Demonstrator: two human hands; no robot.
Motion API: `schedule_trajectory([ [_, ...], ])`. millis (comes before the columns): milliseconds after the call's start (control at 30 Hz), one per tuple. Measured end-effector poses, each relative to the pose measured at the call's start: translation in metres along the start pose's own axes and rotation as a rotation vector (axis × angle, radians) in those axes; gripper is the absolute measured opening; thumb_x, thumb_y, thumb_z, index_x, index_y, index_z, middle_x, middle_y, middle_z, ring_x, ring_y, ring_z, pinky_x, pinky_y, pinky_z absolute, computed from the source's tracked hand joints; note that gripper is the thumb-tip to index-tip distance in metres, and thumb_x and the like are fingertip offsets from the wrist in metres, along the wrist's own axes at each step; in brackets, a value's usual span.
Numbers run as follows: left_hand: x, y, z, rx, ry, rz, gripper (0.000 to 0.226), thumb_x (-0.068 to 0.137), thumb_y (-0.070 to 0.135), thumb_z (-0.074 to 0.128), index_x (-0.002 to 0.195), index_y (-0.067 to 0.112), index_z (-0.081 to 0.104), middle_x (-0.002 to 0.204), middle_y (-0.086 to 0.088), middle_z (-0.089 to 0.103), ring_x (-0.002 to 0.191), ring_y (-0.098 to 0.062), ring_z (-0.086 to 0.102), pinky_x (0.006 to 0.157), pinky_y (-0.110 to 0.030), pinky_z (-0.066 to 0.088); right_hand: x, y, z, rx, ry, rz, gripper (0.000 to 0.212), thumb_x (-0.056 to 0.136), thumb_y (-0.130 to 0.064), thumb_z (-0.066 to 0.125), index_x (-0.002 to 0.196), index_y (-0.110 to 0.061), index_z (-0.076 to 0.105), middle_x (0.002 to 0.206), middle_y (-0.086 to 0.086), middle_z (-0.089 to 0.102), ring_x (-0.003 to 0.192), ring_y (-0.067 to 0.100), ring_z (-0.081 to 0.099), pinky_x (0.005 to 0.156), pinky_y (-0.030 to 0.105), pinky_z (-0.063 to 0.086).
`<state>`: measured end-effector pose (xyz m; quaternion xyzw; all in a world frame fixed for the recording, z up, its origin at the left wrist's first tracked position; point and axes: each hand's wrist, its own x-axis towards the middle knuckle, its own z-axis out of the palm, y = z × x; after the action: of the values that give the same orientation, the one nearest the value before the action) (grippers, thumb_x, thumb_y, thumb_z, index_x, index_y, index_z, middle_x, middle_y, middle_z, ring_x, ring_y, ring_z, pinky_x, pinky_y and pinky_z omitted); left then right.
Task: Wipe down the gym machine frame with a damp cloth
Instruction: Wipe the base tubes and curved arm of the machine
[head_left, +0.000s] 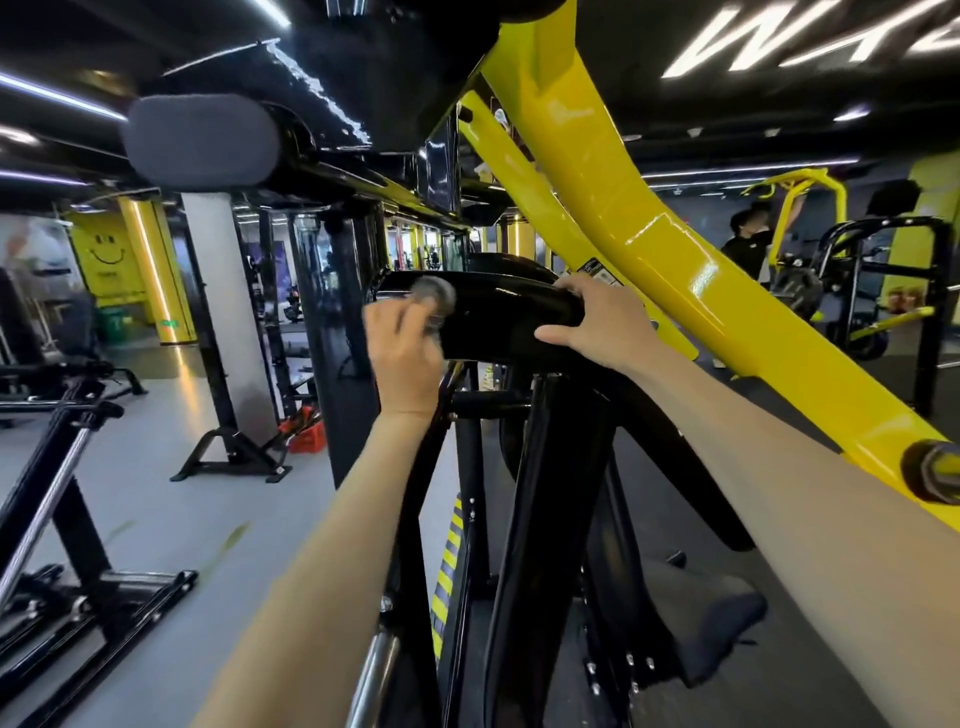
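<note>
The person's right forearm (779, 493) is stretching in from the lower right, closest to the lens, and the left forearm (332, 545) is rising from the bottom centre. The right hand (597, 322) is clamping the black frame arm (498, 317), with the fingers going over its top and the thumb hooking beneath. This arm is a thick, curved tube in glossy black paint, catching reflections of the ceiling lights, and it is sitting at centre frame above black uprights. The left hand (405, 358) is curling round a grey cloth (434, 299) and holding it against the tube's left end; hand and cloth are both showing blurred, so the cloth's folds are not readable. A shiny yellow beam (675, 249) is slanting down behind the right hand toward the lower right. A grey pad (202, 143) is hanging at upper left, and a yellow-and-black hazard stripe (447, 571) is running down an upright below.
</note>
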<state>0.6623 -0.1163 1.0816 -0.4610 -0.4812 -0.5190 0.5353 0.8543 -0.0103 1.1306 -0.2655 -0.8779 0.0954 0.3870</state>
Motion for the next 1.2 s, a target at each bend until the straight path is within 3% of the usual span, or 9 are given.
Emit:
schedule_trajectory([
  [67,-0.005,0.02,0.007,0.001,0.094,-0.184,0.027,0.068,-0.02,0.052,0.083,0.0,0.063,0.077,-0.017,0.055,0.08,-0.021,0.037,0.071,-0.019,0.028,-0.001,0.0,0.0,0.009,0.008,0.004,0.061,0.08,-0.043,0.074,0.132,-0.02,0.051,0.123,0.004,0.063,0.115,0.025,0.057,0.105,0.045,0.038],
  [233,0.0,0.009,0.01,0.017,-0.155,0.305,0.02,0.079,-0.013,0.055,0.091,-0.003,0.067,0.086,-0.016,0.061,0.084,-0.024,0.043,0.068,-0.025,0.041,0.0,-0.001,-0.001,0.005,0.004,-0.004,0.061,0.08,-0.041,0.075,0.131,-0.018,0.052,0.123,0.005,0.062,0.115,0.025,0.057,0.105,0.043,0.038],
  [433,0.001,0.024,0.018,0.008,0.124,-0.13,0.026,0.078,-0.015,0.049,0.091,0.005,0.06,0.08,-0.018,0.057,0.083,-0.023,0.039,0.073,-0.023,0.033,-0.002,0.002,0.003,0.035,0.039,-0.013,0.059,0.08,-0.041,0.075,0.129,-0.019,0.052,0.123,0.004,0.061,0.117,0.024,0.055,0.107,0.046,0.035],
  [600,-0.006,0.057,0.043,-0.002,-0.098,0.342,0.015,0.087,-0.003,0.057,0.101,0.0,0.063,0.1,-0.015,0.063,0.087,-0.026,0.044,0.07,-0.03,0.046,0.0,0.001,0.003,0.01,0.052,-0.031,0.058,0.077,-0.042,0.077,0.126,-0.02,0.055,0.123,0.003,0.064,0.116,0.022,0.057,0.106,0.034,0.034],
  [700,-0.003,0.008,0.01,0.087,0.078,0.158,0.016,0.085,-0.006,0.055,0.09,-0.004,0.07,0.084,-0.019,0.066,0.085,-0.022,0.043,0.072,-0.027,0.041,-0.002,0.001,0.003,0.034,0.032,0.0,0.061,0.08,-0.039,0.076,0.132,-0.02,0.052,0.128,0.003,0.061,0.121,0.022,0.053,0.102,0.029,0.032],
  [767,-0.002,-0.02,-0.006,0.129,0.232,-0.06,0.018,0.082,-0.011,0.053,0.086,-0.003,0.069,0.076,-0.02,0.062,0.081,-0.021,0.039,0.071,-0.027,0.038,-0.004,0.002,0.005,0.062,0.051,-0.001,0.06,0.08,-0.039,0.075,0.132,-0.021,0.051,0.129,0.002,0.06,0.123,0.022,0.051,0.11,0.036,0.031],
  [833,0.0,-0.015,0.003,0.094,0.246,-0.106,0.02,0.084,-0.013,0.051,0.084,-0.002,0.068,0.076,-0.02,0.061,0.081,-0.023,0.038,0.072,-0.027,0.036,-0.004,0.003,0.006,0.053,0.078,0.008,0.057,0.081,-0.041,0.074,0.13,-0.024,0.051,0.128,-0.001,0.06,0.125,0.022,0.048,0.114,0.047,0.022],
  [1033,0.0,0.013,0.027,-0.013,-0.069,0.36,0.017,0.088,-0.007,0.058,0.102,-0.001,0.065,0.097,-0.018,0.066,0.09,-0.027,0.046,0.076,-0.03,0.046,-0.006,0.0,0.006,-0.166,0.113,0.033,0.06,0.081,-0.054,0.068,0.134,-0.033,0.049,0.131,-0.006,0.059,0.133,0.02,0.042,0.116,0.054,-0.011],
  [1200,0.004,0.013,0.023,-0.072,0.083,-0.012,0.023,0.094,-0.006,0.047,0.093,-0.004,0.07,0.086,-0.021,0.064,0.088,-0.024,0.043,0.077,-0.026,0.041,-0.028,0.02,0.001,-0.011,0.255,0.163,0.049,0.096,-0.052,0.046,0.14,-0.03,0.044,0.144,-0.005,0.047,0.14,0.016,0.032,0.115,0.046,-0.014],
])
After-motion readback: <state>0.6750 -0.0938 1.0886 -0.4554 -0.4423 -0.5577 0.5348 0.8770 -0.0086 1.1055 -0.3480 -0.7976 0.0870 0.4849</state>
